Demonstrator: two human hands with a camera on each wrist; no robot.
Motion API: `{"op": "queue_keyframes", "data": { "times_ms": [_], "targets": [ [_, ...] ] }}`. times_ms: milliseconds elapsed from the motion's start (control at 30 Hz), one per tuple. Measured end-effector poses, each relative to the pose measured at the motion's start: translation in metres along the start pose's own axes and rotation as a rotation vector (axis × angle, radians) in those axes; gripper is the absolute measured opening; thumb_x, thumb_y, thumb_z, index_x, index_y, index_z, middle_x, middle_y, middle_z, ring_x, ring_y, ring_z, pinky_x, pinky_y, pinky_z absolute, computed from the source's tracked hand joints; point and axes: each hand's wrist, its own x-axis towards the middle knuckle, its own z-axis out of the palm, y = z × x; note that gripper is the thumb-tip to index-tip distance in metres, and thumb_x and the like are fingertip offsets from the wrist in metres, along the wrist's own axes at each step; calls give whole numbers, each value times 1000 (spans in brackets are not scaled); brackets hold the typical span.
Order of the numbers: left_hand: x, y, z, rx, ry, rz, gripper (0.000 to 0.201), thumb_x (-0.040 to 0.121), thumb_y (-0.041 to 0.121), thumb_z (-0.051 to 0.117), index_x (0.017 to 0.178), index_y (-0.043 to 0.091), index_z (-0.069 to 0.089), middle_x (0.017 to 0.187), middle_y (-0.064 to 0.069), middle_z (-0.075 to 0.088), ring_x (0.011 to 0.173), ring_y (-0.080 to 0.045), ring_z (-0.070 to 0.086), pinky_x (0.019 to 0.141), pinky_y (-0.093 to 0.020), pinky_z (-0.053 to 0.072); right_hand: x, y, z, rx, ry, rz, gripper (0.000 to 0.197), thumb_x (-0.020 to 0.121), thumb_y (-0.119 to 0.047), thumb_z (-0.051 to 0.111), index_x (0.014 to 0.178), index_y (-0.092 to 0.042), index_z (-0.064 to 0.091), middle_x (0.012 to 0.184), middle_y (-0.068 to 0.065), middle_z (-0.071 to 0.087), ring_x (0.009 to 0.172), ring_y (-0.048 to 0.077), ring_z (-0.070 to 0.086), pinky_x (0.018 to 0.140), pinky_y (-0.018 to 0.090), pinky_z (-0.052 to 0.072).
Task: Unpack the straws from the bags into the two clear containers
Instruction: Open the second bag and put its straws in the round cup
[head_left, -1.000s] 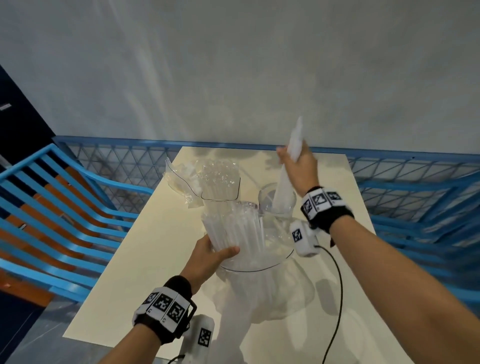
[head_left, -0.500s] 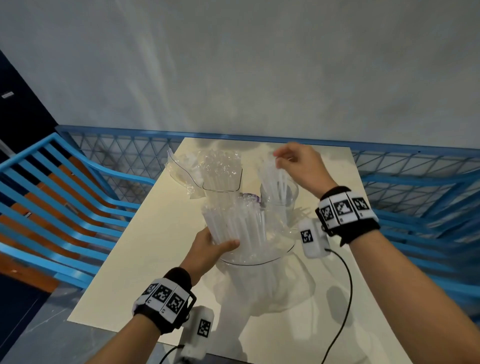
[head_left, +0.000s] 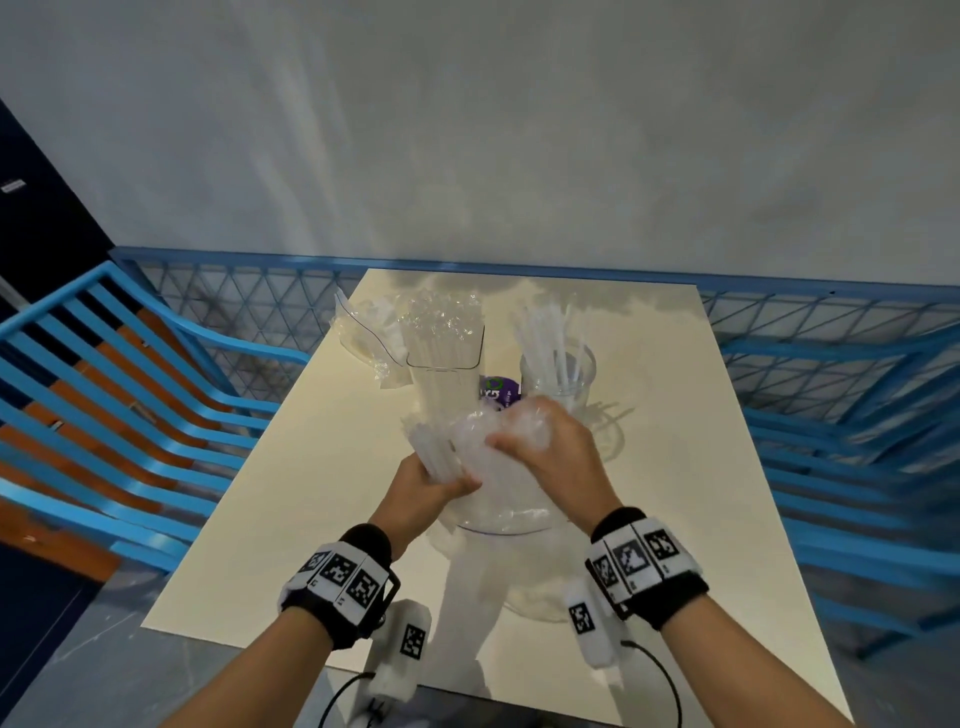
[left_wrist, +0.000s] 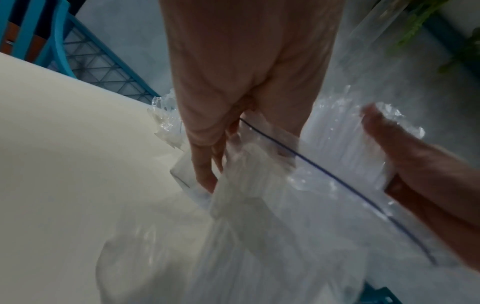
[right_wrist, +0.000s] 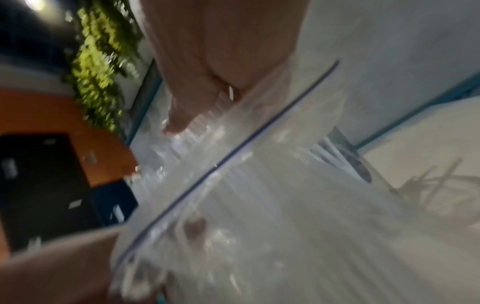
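I hold a clear zip bag (head_left: 501, 499) of wrapped straws above the table's middle. My left hand (head_left: 441, 483) grips the bag's left side, its fingers (left_wrist: 205, 174) curled into the plastic. My right hand (head_left: 519, 441) curls over the tops of the straws (head_left: 467, 436) sticking out of the bag's mouth. Behind it, the tall clear container (head_left: 444, 364) is packed with straws. The round clear container (head_left: 563, 382) to its right holds a few loose straws. The right wrist view is blurred, showing my fingers (right_wrist: 179, 121) on the bag (right_wrist: 259, 205).
A crumpled empty bag (head_left: 361, 332) lies at the back left of the cream table (head_left: 311, 493). A purple-labelled item (head_left: 498, 389) sits between the containers. Blue railings (head_left: 130, 415) flank the table on both sides, and a grey wall stands behind.
My right hand dropped a bunch of straws into the round container, then came back down to the bag and took hold of more. My left hand kept holding the bag.
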Motion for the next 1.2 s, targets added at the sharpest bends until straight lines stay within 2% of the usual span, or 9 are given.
{"op": "queue_keyframes", "data": {
  "times_ms": [133,200,367,467,633,733,967,1133,1200],
  "targets": [
    [4,10,6,42,-52,44,36,79,10,77,114,9,67,104,-4,74,93,-12,72,76,-20,56,17,-20,-20,144,183,-18,26,77,-37,77,92,-22,62,86,-19,65,85,-5,60,74,14,45],
    [8,13,8,42,-19,80,40,77,13,80,115,12,67,107,-4,74,99,-17,71,85,-29,56,23,-25,-29,173,217,-18,22,79,-34,76,85,-20,60,85,-12,63,85,8,61,78,25,48],
    [13,13,12,74,-12,88,54,69,29,82,120,18,64,110,0,73,102,-16,69,90,-37,56,29,-23,-39,149,263,-18,31,83,-44,67,84,-14,58,84,5,69,90,22,67,93,47,50],
    [12,4,9,137,-82,4,66,61,34,83,121,19,60,112,0,72,104,-17,68,93,-40,55,30,-31,-44,171,280,-34,25,86,-36,68,83,-14,55,70,6,69,74,26,68,87,52,53],
    [8,1,3,168,-103,-43,50,75,16,79,121,17,59,112,-3,71,102,-21,68,81,-36,56,48,-66,-70,293,375,-79,29,88,-25,68,102,-1,59,67,3,65,57,15,64,67,38,59],
    [6,3,1,169,-87,-37,47,77,12,78,120,16,59,111,-4,71,101,-22,68,77,-33,55,69,-93,-89,312,374,-113,30,87,-26,68,101,-3,55,66,3,64,56,17,63,62,34,57],
    [1,0,-4,152,-68,-27,47,78,11,77,121,16,59,110,-3,70,101,-21,67,76,-31,54,110,-157,-124,412,455,-303,23,85,-22,71,89,-12,51,57,-1,59,55,21,60,63,38,56],
    [-2,-3,-6,143,-58,-33,47,78,11,77,122,18,59,111,-2,70,101,-20,68,84,-38,57,116,-166,-103,209,558,-495,24,84,-30,70,87,-20,49,63,-8,62,59,18,63,65,43,58],
    [-3,-5,-7,137,-57,-30,47,79,11,77,122,18,59,111,-2,70,101,-21,68,82,-36,56,113,-148,-81,76,543,-492,25,85,-33,68,86,-21,46,67,-8,61,61,14,62,63,35,56]
  ]
}}
